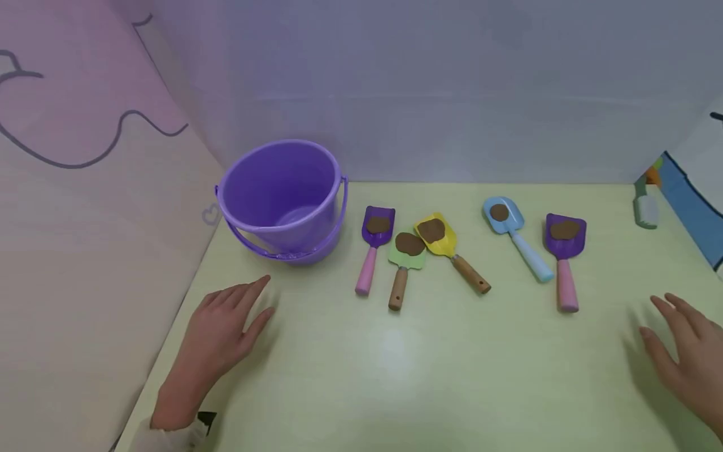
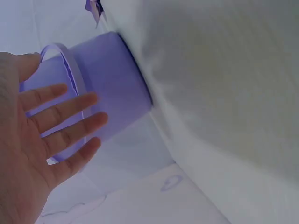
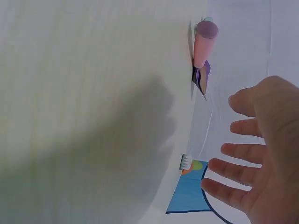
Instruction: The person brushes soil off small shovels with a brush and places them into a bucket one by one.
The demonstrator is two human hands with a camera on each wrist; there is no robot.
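Note:
My left hand (image 1: 223,323), fingers spread, hovers over the table in front of the purple bucket (image 1: 277,245) and holds nothing. In the left wrist view its fingers overlap the bucket (image 2: 110,84) without a clear sign of contact. Off to the right, my right hand (image 1: 686,358) is held with extended fingers, nearest the purple shovel with a pink handle (image 1: 567,285). Left of that lie a light blue shovel (image 1: 528,251), a yellow shovel (image 1: 449,245), a green shovel (image 1: 398,285) and another purple shovel (image 1: 368,267). A brown patch sits on each blade.
A small brush (image 1: 646,210) with pale bristles and a green handle lies at the table's far right corner. Behind the pale table (image 1: 395,376) rises a plain sheet (image 1: 452,125), with drawn-on panels at both sides. The bucket's handle hangs down along its front.

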